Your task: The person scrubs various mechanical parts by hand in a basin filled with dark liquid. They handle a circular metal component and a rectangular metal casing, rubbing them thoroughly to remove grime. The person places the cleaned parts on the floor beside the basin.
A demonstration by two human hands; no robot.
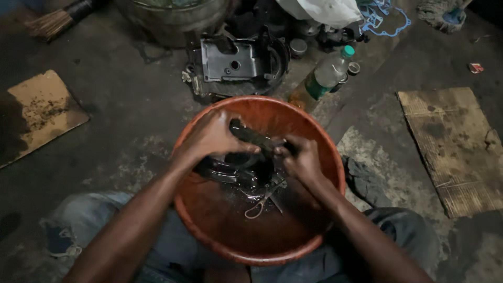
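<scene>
I hold a dark, oily metal part [255, 139] with both my hands over the round reddish-brown basin [335, 173] that sits between my knees. My left hand [212, 137] is closed around the upper-left end of the part, fingers wrapped over it. My right hand [302, 160] is closed on the lower-right end, fingertips pressed against it. So the long axis of the part runs from my left grip down and across to my right grip, slightly tilted, and the part lies between the two hands, touching both. Neither hand is clearly nearer; each has one end.

Just under my grips, inside the basin, there is a pool of dark liquid and more dark metal pieces [230, 170], wet and shiny. I cannot tell exactly what they are. Below my right hand, in the same liquid, lies a pair of pliers [264, 202] with pale handles that point toward my body. The near part of the basin is bare.

Beyond my hands, past the far rim, a grey engine cover [233, 60] lies on the dirty floor, and to the right of it a clear plastic bottle [325, 76] with a green label and a green cap lies tilted. Far to my left and far to my right are pieces of cardboard [450, 147] on the ground. A dark rag [364, 181] lies just beside the basin on my right side.
</scene>
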